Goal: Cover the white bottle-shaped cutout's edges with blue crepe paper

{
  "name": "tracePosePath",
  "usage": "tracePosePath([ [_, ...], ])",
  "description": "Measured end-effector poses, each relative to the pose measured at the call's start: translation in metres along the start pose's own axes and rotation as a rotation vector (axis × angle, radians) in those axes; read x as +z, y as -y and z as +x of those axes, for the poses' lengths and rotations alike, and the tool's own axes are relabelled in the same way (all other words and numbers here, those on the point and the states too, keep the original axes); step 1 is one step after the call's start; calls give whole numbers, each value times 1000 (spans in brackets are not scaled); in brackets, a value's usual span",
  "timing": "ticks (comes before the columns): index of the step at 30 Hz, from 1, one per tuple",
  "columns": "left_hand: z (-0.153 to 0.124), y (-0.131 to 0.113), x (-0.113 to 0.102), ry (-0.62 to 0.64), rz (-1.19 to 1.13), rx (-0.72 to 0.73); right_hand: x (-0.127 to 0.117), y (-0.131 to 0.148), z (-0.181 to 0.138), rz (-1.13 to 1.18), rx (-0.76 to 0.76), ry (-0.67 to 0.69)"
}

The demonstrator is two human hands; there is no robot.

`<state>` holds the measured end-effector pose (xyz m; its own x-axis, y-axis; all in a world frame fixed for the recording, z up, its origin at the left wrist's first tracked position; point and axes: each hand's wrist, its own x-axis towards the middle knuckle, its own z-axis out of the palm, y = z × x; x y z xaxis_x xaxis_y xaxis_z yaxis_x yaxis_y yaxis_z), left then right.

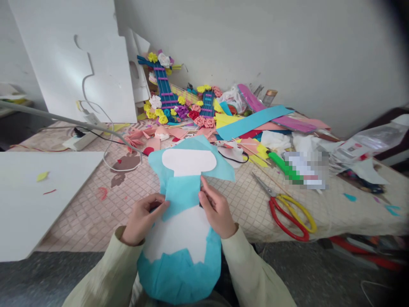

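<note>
In front of me is a white guitar-shaped board (188, 161) with turquoise crepe paper (182, 194) folded over its neck and round its lower edge. Bare white shows on the head and across the middle of the body. My left hand (145, 215) pinches the paper at the left edge of the neck. At the right edge, my right hand (219, 209) grips the paper between thumb and fingers. More turquoise paper spreads out flat beneath the head. The board's lower end hangs past the table edge, towards my lap.
Scissors with red and yellow handles (289, 213) lie to the right, near a green-handled cutter (284, 166). Paper strips (255, 121) and flower-covered paper guitars (166, 87) stand at the back. A white board (41, 196) and a power strip (83, 136) are on the left.
</note>
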<state>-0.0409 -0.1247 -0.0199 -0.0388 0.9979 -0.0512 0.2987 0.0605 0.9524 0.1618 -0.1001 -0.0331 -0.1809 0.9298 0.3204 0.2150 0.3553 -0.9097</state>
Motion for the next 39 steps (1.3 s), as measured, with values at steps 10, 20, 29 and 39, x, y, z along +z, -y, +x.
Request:
tracePosePath([
  [10,2,6,-1,-77,-63,-47,-8,2,-1,121,-33,85],
  [20,0,0,-2,-149,-98,-46,-13,5,-6,113,-50,183],
  [29,-1,3,-3,-200,-116,-24,-19,16,-3,34,-5,332],
  [39,-3,4,-4,-210,-142,18,-17,16,-2,121,19,226],
])
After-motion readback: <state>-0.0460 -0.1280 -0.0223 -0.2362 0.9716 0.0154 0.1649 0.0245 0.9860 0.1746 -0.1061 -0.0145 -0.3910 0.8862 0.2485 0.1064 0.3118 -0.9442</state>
